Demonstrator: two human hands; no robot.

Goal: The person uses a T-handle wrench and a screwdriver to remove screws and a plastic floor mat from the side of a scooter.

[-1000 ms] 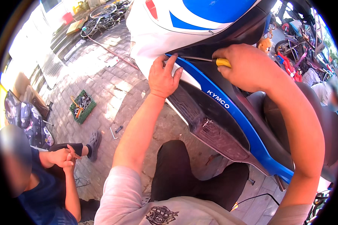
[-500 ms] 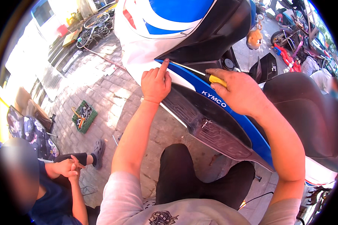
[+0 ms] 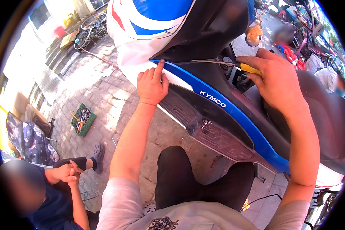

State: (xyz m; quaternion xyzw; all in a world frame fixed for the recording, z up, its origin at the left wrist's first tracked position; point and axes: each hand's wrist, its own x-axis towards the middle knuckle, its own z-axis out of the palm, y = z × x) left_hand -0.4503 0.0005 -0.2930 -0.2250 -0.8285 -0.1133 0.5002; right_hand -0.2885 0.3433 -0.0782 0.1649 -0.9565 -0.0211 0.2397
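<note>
A blue side trim strip [image 3: 234,111] runs along the white, blue and black scooter [image 3: 161,15], above its dark ribbed footboard [image 3: 224,140]. My left hand [image 3: 152,86] lies against the white bodywork, holding nothing, its index finger stretched onto the strip's front tip. In my right hand [image 3: 276,76] is a screwdriver [image 3: 250,68], gripped by its yellow handle. Its long thin shaft points left across the black inner panel; the tip appears apart from the strip. Part of the handle is hidden by my fingers.
At the left sits another person [image 3: 57,195] with hands together. A green basket of tools [image 3: 83,119] stands on the paving, near a dark patterned cushion [image 3: 36,140]. The black seat [image 3: 322,111] is at the right. Behind the scooter are parked vehicles and clutter.
My right hand has drawn the screwdriver to the right, and its tip has left the strip's front end. My left index finger stays on that end. The view has shifted slightly.
</note>
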